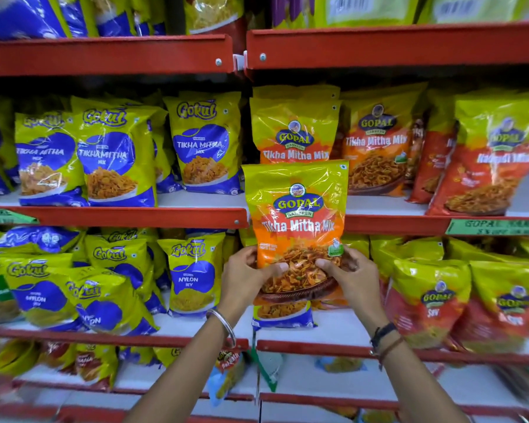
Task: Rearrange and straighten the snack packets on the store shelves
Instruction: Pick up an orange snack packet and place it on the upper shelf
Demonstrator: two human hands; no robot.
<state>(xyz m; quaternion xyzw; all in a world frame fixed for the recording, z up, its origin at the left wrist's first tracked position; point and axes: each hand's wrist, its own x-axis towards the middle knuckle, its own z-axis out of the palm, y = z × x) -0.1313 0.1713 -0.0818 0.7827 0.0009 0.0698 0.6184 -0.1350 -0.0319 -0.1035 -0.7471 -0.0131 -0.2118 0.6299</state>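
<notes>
Now, held packet: Gopal packet [295, 215] upright, in front of the middle shelf [388, 224] edge, below its matching row [295, 129].
Left hand [245, 274]: pinching the packet's lower left, thumb in front.
Right hand [353, 274]: pinching the lower right likewise.
Progress: packet not yet shelved; Gokul packets [104, 157] at left lean unevenly, seemingly left to straighten.

Gopal Tikha Mitha Mix packets [297, 215]: four visible; Gokul Tikha Mitha packets [203, 145]: three fronting; hands [245, 276]: two
</notes>
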